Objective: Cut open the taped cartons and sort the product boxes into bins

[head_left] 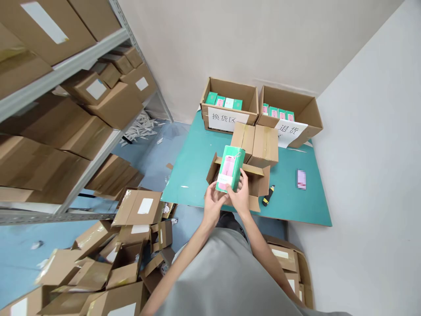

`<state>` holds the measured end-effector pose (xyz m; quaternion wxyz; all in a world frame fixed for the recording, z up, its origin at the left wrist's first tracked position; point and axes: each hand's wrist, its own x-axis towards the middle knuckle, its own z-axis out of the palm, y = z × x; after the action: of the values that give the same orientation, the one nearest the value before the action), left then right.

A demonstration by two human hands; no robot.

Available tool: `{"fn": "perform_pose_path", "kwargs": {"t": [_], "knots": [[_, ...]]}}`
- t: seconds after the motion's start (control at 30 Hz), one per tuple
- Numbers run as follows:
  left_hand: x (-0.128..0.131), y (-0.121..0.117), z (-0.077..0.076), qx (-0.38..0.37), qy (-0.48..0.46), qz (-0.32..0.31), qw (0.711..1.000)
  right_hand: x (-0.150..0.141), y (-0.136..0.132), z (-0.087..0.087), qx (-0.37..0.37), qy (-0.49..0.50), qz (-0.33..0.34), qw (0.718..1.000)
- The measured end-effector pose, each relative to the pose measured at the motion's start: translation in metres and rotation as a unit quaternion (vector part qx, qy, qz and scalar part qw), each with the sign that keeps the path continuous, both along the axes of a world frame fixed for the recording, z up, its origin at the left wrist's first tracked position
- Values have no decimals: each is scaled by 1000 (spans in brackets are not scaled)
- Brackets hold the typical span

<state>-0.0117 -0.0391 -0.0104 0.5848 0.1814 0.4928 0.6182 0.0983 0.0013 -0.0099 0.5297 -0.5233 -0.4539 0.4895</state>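
Observation:
Both my hands hold a green carton with a pink picture on its front (230, 168), upright above an opened cardboard box (255, 184) on the teal table (197, 162). My left hand (213, 202) grips the carton's lower left edge. My right hand (240, 195) wraps round its lower right side. A closed cardboard box (258, 142) sits just behind the opened one.
Two open boxes with white paper signs, one at the back left (230, 94) and one at the back right (297, 109), hold similar green cartons. A yellow-black cutter (268, 195) and a phone (301, 179) lie on the table. Metal shelving with boxes (66, 101) stands left; empty boxes (108, 263) litter the floor.

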Motion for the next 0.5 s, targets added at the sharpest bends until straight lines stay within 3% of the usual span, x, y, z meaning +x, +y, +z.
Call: {"fn": "perform_pose_path", "kwargs": {"t": [0.1,0.17,0.33,0.5], "knots": [[-13,-6,-1,-60,-132,-58,988,4,-4,-7,-15,49,9,999],[-22,-11,-3,-85,-168,-72,979,4,-11,-12,-18,67,17,997],[-34,-25,-9,-114,-158,-67,979,0,-30,-16,-14,76,41,996],[-35,-38,-10,-103,-145,-61,982,-4,-46,-7,1,53,46,998]]}}
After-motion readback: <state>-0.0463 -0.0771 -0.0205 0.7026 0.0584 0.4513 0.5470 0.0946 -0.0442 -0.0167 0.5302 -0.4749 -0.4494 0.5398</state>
